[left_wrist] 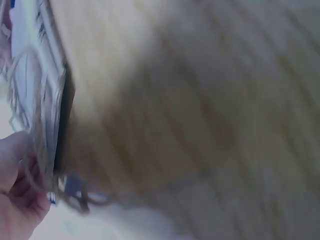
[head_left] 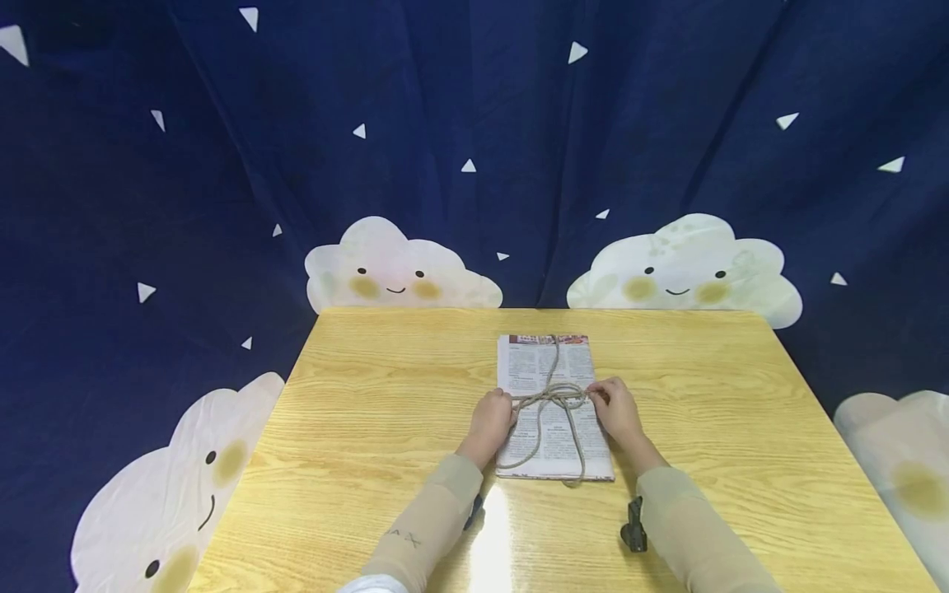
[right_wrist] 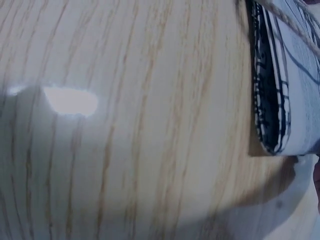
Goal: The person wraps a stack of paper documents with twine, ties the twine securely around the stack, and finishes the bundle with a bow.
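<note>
A folded stack of newspaper (head_left: pixel 552 453) lies flat on the table. Brown twine (head_left: pixel 552 395) runs round it lengthwise and crosswise, with a looped bow at the middle and two loose ends trailing toward the near edge. At the stack's left edge, my left hand (head_left: pixel 492 418) holds the twine; the left wrist view shows its curled fingers round the cord (left_wrist: pixel 37 107). On the opposite side my right hand (head_left: pixel 617 410) pinches the bow's loop between thumb and fingertips. The right wrist view catches the stack's folded edge (right_wrist: pixel 272 100) and only a sliver of that hand.
The wooden table (head_left: pixel 371 371) stretches out on both sides of the stack. Behind it hangs a dark blue curtain (head_left: pixel 445 99) with white triangles and smiling clouds. A black wrist device (head_left: pixel 633 525) shows beside the right sleeve.
</note>
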Tool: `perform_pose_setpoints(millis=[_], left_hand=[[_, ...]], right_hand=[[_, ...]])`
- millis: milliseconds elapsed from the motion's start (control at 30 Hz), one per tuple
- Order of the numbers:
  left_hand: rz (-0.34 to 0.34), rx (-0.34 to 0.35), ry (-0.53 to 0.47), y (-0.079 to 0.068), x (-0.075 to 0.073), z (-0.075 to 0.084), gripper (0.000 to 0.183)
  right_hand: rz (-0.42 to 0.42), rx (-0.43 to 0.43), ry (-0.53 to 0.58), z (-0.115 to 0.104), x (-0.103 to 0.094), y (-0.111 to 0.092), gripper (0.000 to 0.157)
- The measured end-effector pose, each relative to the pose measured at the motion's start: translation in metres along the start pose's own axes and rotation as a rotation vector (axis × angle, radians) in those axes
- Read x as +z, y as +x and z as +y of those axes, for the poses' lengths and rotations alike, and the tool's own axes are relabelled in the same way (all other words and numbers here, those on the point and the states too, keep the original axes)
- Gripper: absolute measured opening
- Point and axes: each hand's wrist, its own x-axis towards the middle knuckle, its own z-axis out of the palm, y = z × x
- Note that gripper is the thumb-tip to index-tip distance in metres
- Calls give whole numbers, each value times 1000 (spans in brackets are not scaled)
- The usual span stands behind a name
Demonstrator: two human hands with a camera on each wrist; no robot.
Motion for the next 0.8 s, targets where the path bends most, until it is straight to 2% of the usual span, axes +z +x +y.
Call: perform_pose_setpoints(millis=[167, 333, 633, 800], left_hand=[[-54, -70, -145, -1, -10, -19, 12], [-61, -108, -249, -4, -16, -39, 14], [-65, -139, -343, -14, -21, -67, 10], [-8, -149, -367, -19, -21, -82, 5]], right_hand=[[30, 33, 1, 8, -10, -4, 14], [60, 50, 23, 15, -21, -5, 14], [103, 125, 33, 25, -38, -9, 17], [127, 140, 18, 34, -46, -14, 18]])
